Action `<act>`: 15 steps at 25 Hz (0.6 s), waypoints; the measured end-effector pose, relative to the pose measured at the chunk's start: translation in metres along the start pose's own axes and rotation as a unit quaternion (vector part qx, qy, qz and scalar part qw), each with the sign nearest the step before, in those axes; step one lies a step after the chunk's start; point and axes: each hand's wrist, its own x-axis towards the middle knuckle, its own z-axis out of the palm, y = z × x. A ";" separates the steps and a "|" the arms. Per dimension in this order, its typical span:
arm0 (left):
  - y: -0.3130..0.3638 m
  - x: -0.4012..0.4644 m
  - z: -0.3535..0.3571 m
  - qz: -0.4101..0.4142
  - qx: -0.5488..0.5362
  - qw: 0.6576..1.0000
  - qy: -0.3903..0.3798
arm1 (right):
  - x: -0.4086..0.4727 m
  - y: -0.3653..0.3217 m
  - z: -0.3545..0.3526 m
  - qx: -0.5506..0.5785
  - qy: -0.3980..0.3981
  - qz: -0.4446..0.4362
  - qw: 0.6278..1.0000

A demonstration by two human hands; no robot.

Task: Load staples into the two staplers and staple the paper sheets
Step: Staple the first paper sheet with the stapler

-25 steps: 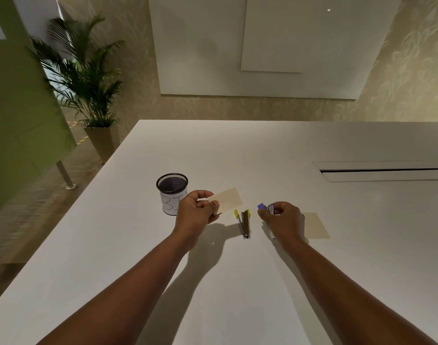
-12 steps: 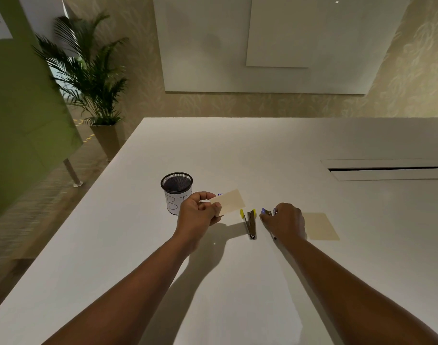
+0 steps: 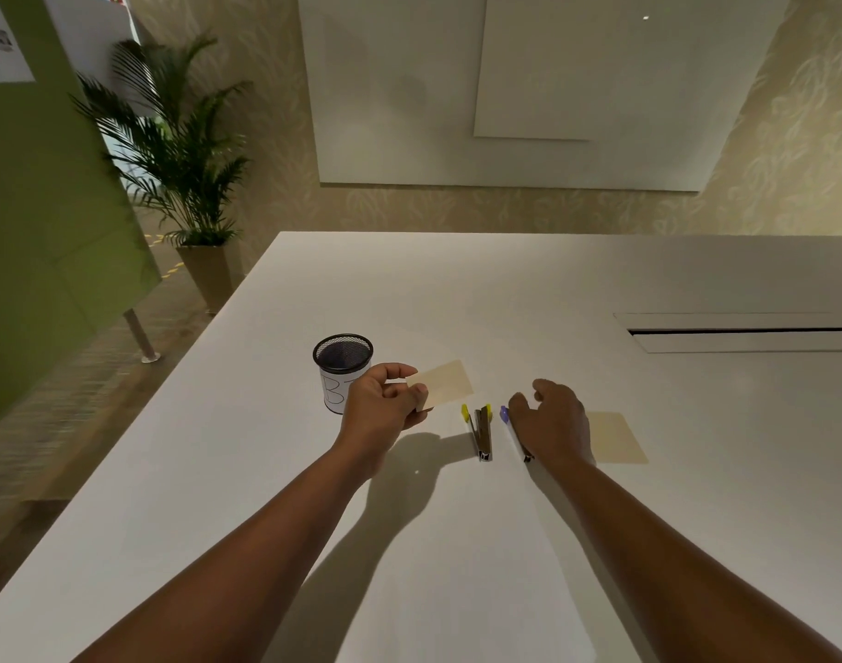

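Head view, white table (image 3: 505, 289), potted palm (image 3: 180, 150)

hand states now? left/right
Left hand: pinching the paper sheet, held off the table.
Right hand: fingers relaxed, over the purple stapler; no clear grip.

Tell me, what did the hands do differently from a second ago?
The right hand let go of the purple stapler: a second ago its grip was closed on it, now the fingers are loose above it as it lies on the table. The left hand still pinches its paper sheet. The yellow stapler and the other sheet stayed put.
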 end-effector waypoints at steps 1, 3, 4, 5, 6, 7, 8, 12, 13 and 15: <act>0.004 -0.001 0.001 -0.001 -0.001 1.000 -0.006 | -0.002 -0.006 -0.004 0.036 -0.004 -0.034 0.999; 0.013 -0.003 0.003 -0.005 -0.009 1.000 -0.021 | -0.007 -0.020 -0.012 0.085 -0.051 -0.145 0.985; 0.017 -0.004 0.004 -0.007 -0.016 0.999 -0.029 | -0.009 -0.026 -0.015 0.087 -0.074 -0.199 0.973; 0.022 -0.007 0.005 -0.006 -0.023 0.999 -0.037 | -0.012 -0.033 -0.018 0.078 -0.085 -0.245 0.963; 0.026 -0.008 0.006 -0.005 -0.028 0.999 -0.045 | -0.013 -0.038 -0.019 0.076 -0.083 -0.281 0.953; 0.030 -0.011 0.007 0.000 -0.029 0.998 -0.052 | -0.014 -0.042 -0.021 0.084 -0.071 -0.302 0.947; 0.035 -0.013 0.008 0.005 -0.032 0.998 -0.058 | -0.017 -0.047 -0.023 0.101 -0.060 -0.310 0.944; 0.055 -0.021 0.010 -0.013 -0.057 0.997 -0.057 | -0.023 -0.066 -0.037 0.196 -0.092 -0.247 0.944; 0.059 -0.022 0.009 -0.010 -0.034 0.998 -0.053 | -0.024 -0.071 -0.040 0.223 -0.105 -0.225 0.943; 0.064 -0.023 0.008 0.016 0.028 0.998 -0.056 | -0.027 -0.079 -0.048 0.265 -0.113 -0.190 0.939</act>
